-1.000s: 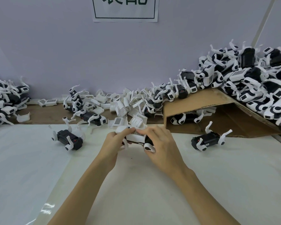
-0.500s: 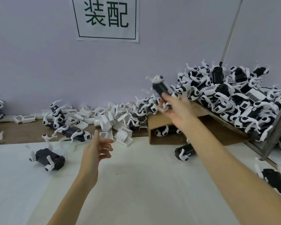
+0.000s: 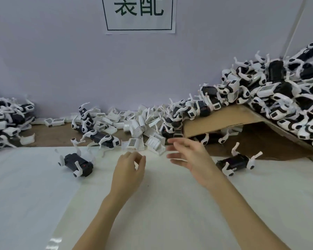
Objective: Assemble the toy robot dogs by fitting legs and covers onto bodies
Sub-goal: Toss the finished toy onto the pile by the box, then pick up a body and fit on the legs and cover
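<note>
We saw both hands held empty above the white table at mid-frame. The left hand had its fingers loosely curled, grasping nothing; the right hand, blurred, was spread with fingers extended. A black dog body with white legs lay on its back left of the left hand, another body right of the right hand. Loose white covers were heaped behind, and finished dogs piled on cardboard at the upper right.
</note>
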`<state>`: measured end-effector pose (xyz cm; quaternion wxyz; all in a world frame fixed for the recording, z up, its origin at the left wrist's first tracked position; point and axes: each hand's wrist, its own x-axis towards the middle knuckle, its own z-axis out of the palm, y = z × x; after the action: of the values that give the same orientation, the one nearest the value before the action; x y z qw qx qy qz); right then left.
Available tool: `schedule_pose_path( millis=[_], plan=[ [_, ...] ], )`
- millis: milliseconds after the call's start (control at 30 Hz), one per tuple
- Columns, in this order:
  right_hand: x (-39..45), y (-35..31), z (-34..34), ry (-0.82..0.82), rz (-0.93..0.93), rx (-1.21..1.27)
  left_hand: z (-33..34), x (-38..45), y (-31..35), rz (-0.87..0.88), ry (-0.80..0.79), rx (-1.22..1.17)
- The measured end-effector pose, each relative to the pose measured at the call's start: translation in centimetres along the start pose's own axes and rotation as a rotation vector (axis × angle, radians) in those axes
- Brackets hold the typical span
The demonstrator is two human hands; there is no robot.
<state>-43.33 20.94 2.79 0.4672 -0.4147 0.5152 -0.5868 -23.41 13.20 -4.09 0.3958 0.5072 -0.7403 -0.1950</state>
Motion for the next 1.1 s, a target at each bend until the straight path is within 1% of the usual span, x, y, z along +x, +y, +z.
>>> schedule_pose_path(
  millis=[100,200,300,367,467,567,633,667,733,800,867,900,967,1033,1100],
  plan=[
    [-0.5,3.6,1.2,0.058,0.053,0.095,0.4,-0.3,-0.5,0.061,0.005,0.171],
    [-0.3,4.7,1.5,0.102,0.088,0.140,0.0,0.0,-0.8,0.106,0.098,0.384],
    [-0.3,5.2,1.8,0.060,0.119,0.138,-2.1,1.5,-2.0,0.020,0.214,0.478],
    [0.0,5.2,1.9,0.055,0.124,0.132,-3.1,2.8,-2.8,-0.029,0.245,0.507],
    [0.3,5.1,2.0,0.046,0.128,0.144,-3.5,5.1,-3.8,-0.058,0.133,0.631],
    [0.1,5.1,1.8,0.037,0.129,0.110,-3.5,7.8,-4.2,-0.115,-0.084,0.797],
    [-0.1,5.0,1.6,0.043,0.129,0.094,-3.4,9.0,-4.5,-0.132,-0.181,0.826],
    [-0.1,4.9,1.6,0.048,0.131,0.096,-3.5,9.5,-4.5,-0.124,-0.189,0.798],
    [-0.1,4.8,1.5,0.054,0.131,0.105,-3.7,10.0,-4.3,-0.069,-0.146,0.754],
    [-0.3,4.7,1.5,0.049,0.130,0.111,-3.8,9.7,-3.6,0.020,-0.064,0.752],
    [-0.2,4.8,1.4,0.040,0.124,0.122,-3.6,8.7,-2.4,0.112,0.060,0.667],
    [-0.2,4.7,1.3,0.041,0.119,0.132,-3.3,7.9,-1.6,0.178,0.131,0.577],
    [-0.1,4.4,1.2,0.058,0.103,0.165,-2.4,5.7,0.2,0.332,0.240,0.313],
    [0.0,4.3,1.2,0.101,0.082,0.225,-1.3,3.1,2.3,0.433,0.232,-0.012],
    [0.2,4.1,0.9,0.134,0.061,0.291,-0.1,0.4,4.0,0.438,0.139,-0.316]
  ],
)
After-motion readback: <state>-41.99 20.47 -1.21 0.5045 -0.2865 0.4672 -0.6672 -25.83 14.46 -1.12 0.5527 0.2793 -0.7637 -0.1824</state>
